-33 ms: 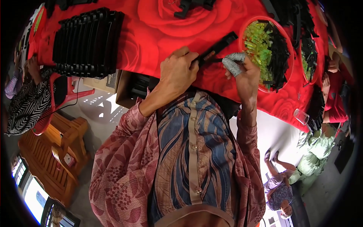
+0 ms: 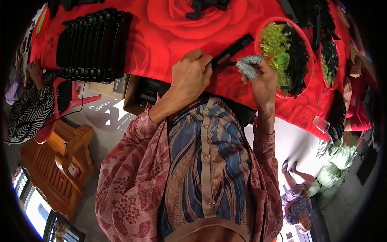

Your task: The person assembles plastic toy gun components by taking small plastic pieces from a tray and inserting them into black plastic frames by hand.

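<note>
My left hand (image 2: pixel 190 72) is closed around a long black plastic part (image 2: pixel 234 50), which points up and to the right over the table's near edge. My right hand (image 2: pixel 260 76), with grey wrapping on its fingers (image 2: pixel 248 67), pinches a thin black strip (image 2: pixel 230 63) beside that part. Whether the strip touches the part is hard to see. Just right of this hand stands a round red-rimmed tray (image 2: pixel 309 48), holding yellow-green translucent pieces (image 2: pixel 276 42) on its left side and black strips (image 2: pixel 297 60) on its right.
Stacked black parts (image 2: pixel 92 46) stand on the red rose-patterned tablecloth (image 2: pixel 161 44) at left. A second tray (image 2: pixel 329 64) and a clear cup (image 2: pixel 321 124) are at right. Below the table edge is a cardboard box (image 2: pixel 131 97). Other people sit at both sides.
</note>
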Action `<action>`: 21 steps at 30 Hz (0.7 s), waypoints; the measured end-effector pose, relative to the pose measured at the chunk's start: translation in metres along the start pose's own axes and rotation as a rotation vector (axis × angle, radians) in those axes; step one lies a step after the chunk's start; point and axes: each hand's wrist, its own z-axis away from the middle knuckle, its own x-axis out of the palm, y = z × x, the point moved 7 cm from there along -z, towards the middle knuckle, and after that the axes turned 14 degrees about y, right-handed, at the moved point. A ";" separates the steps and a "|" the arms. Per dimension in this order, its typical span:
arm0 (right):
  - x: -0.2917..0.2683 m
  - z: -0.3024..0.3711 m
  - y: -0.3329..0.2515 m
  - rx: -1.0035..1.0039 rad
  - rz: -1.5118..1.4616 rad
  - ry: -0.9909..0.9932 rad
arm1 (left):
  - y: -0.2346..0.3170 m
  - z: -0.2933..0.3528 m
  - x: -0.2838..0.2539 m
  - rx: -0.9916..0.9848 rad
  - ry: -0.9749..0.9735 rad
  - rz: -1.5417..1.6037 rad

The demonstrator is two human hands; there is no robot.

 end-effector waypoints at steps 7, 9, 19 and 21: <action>0.002 -0.010 -0.022 -0.010 0.036 -0.057 | -0.003 -0.003 -0.011 0.003 0.105 0.272; 0.005 -0.010 -0.028 -0.016 0.050 -0.055 | -0.013 0.002 -0.001 -0.106 -0.003 0.343; 0.022 -0.019 -0.038 -0.035 0.134 -0.100 | -0.014 0.005 -0.001 -0.180 -0.104 0.411; 0.025 -0.022 -0.031 0.005 0.233 -0.146 | -0.014 0.006 -0.005 -0.154 -0.037 0.447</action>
